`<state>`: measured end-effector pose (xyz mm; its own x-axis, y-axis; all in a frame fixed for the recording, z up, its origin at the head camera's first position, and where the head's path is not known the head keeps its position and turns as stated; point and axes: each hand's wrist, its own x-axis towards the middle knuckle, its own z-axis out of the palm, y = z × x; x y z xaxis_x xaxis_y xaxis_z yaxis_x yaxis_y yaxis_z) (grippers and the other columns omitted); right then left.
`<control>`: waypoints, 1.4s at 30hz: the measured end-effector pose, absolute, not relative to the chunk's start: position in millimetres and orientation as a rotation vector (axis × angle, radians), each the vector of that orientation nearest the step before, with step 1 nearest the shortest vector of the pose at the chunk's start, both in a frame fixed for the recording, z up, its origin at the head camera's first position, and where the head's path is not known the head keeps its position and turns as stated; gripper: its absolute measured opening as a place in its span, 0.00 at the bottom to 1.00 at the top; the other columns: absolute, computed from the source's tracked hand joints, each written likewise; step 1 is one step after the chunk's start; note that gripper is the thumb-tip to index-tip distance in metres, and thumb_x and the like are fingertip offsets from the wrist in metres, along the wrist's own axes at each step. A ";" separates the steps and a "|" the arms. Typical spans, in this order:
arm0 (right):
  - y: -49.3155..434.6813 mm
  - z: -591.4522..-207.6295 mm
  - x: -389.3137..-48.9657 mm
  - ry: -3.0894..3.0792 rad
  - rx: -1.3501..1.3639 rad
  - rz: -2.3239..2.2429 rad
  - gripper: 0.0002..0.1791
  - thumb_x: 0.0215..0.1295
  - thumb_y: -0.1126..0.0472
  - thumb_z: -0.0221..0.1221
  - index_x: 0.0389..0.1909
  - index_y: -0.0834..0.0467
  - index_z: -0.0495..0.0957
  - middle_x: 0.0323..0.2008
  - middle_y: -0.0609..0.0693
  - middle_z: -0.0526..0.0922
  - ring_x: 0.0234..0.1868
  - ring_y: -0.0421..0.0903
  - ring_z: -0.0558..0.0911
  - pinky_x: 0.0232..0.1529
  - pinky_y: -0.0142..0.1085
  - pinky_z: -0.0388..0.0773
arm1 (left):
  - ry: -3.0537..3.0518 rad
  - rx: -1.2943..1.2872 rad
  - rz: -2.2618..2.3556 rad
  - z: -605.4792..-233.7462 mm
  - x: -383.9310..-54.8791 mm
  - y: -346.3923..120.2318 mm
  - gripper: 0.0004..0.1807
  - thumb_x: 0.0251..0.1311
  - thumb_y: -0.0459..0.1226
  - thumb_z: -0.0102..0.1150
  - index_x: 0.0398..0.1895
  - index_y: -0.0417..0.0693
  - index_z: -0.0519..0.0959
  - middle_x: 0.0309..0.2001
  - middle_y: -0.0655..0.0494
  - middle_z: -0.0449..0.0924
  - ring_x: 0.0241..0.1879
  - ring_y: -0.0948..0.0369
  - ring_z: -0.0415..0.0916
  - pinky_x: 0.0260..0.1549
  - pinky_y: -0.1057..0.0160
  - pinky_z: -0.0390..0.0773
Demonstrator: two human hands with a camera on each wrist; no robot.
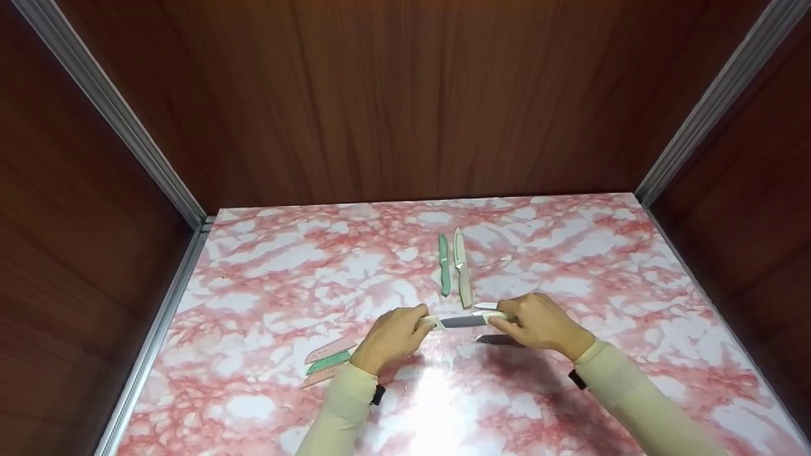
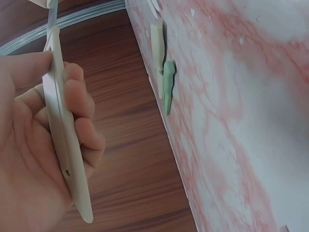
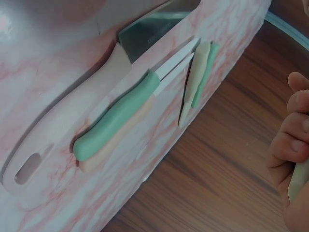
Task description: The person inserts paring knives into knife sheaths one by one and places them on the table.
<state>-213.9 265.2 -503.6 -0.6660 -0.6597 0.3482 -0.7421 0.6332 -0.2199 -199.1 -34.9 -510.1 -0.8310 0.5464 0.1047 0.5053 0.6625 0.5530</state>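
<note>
Above the table, my left hand [image 1: 394, 335] grips a cream blade sheath [image 2: 67, 140]. My right hand [image 1: 538, 323] holds the cream handle [image 3: 300, 180] of a knife, fingers curled round it. Between the hands the knife's grey blade [image 1: 462, 322] shows, its far end at the sheath's mouth. Under the right hand lie a large pink-handled knife [image 3: 72, 104] with a broad dark blade, and a green-handled knife [image 3: 118, 118] beside a pink-handled one [image 3: 130, 137], both with white blades.
Farther back, a green knife [image 1: 445, 269] and a cream knife [image 1: 465, 288] lie side by side. Two pink sheaths and a green sheath [image 1: 329, 362] are fanned out by the left wrist. Brown wood panels [image 1: 405, 107] wall the marbled table [image 1: 253, 316] at back and sides.
</note>
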 end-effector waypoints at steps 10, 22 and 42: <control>260.7 -502.8 -212.3 -2.627 1.164 0.518 0.16 0.65 0.49 0.58 0.19 0.46 0.69 0.13 0.34 0.59 0.14 0.31 0.57 0.17 0.29 0.57 | 2.820 0.913 0.863 -511.8 -196.0 -31.8 0.13 0.70 0.47 0.47 0.28 0.53 0.66 0.19 0.65 0.59 0.20 0.67 0.59 0.21 0.67 0.61; 255.8 -504.4 -212.9 -2.570 1.204 0.538 0.20 0.66 0.52 0.57 0.14 0.44 0.63 0.13 0.33 0.53 0.13 0.30 0.53 0.16 0.28 0.55 | 2.843 0.924 0.845 -514.6 -194.4 -27.4 0.13 0.69 0.47 0.48 0.27 0.53 0.65 0.20 0.65 0.60 0.21 0.65 0.60 0.22 0.65 0.61; 244.3 -501.4 -213.9 -2.585 1.224 0.520 0.20 0.66 0.48 0.57 0.14 0.45 0.67 0.12 0.33 0.58 0.12 0.29 0.57 0.14 0.26 0.55 | 2.845 0.946 0.803 -513.1 -192.5 -23.7 0.13 0.69 0.49 0.47 0.30 0.53 0.65 0.20 0.65 0.59 0.20 0.66 0.59 0.21 0.66 0.62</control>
